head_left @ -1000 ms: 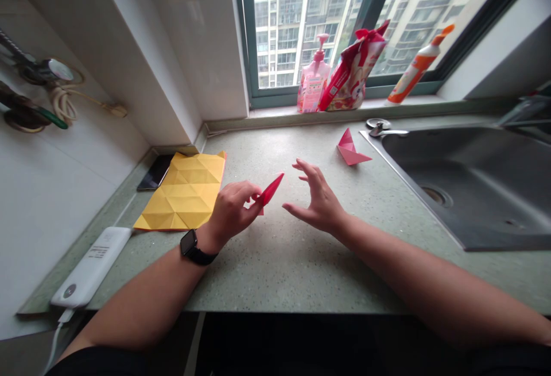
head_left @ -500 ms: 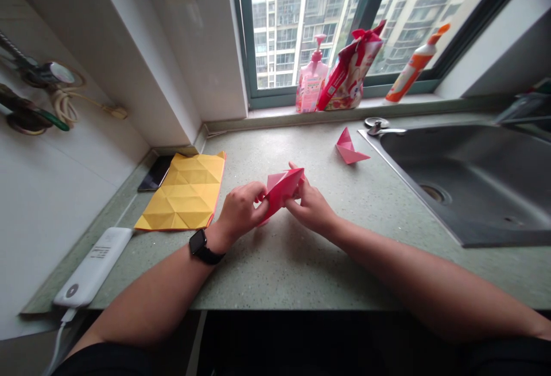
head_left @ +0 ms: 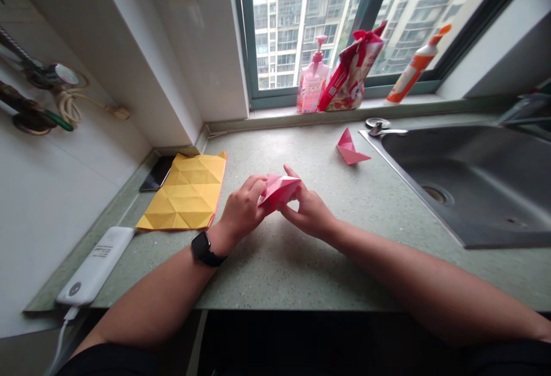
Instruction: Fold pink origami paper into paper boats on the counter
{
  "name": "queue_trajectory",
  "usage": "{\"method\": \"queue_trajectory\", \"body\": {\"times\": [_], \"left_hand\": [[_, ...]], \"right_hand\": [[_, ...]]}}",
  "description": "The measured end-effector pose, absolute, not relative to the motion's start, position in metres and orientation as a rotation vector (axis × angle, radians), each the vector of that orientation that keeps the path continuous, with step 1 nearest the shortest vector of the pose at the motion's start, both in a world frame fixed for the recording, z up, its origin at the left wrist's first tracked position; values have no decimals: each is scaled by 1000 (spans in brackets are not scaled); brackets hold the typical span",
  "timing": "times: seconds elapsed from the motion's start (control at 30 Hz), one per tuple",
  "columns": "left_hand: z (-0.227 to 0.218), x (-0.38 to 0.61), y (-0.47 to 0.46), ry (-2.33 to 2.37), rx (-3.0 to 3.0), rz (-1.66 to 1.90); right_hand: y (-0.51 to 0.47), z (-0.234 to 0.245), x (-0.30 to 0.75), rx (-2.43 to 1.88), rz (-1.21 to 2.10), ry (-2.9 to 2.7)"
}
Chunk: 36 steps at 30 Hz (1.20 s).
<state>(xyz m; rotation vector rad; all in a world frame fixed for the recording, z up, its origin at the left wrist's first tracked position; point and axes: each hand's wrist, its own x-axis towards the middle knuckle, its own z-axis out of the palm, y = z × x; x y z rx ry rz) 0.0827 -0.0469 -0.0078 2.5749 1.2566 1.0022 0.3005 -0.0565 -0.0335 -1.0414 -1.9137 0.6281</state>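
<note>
Between my two hands, just above the countertop, is a pink folded paper piece (head_left: 279, 190) with pointed, creased sides. My left hand (head_left: 245, 206) grips its left end, fingers curled over the edge. On the other side, my right hand (head_left: 310, 210) holds the right end between thumb and fingers, its index finger raised behind the paper. Some fingertips are hidden by the folds. A second pink folded paper piece (head_left: 352, 147) stands on the counter beyond my right hand. Creased yellow paper sheets (head_left: 185, 192) lie to the left of my left hand.
A dark phone (head_left: 157, 173) lies partly beneath the yellow sheets. Nearer stands a white power bank (head_left: 95, 266) with a cable. The steel sink (head_left: 473, 181) is set into the counter (head_left: 301, 281) at right. A pump bottle (head_left: 313, 83), red bag (head_left: 355, 72) and orange bottle (head_left: 412, 72) line the windowsill.
The held pink paper has tipped to a flatter angle, and its right point sits lower. Both hands have shifted their fingers slightly around it. The second paper piece stays in place.
</note>
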Motion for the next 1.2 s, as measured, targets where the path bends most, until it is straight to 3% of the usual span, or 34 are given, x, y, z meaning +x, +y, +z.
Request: {"method": "queue_trajectory", "body": {"times": [0.4,0.9,1.2], "left_hand": [[-13,78,-44,1119,2012,1174],[-20,73,-25,892,1593,1116],[-15,69,-26,740,1230,1083]], "right_hand": [[-52,-32,306,-1096,629,-1865],[-26,-28,323,-920,1347,-1382],[-21,-23,331,-839,1554,-1201]]}}
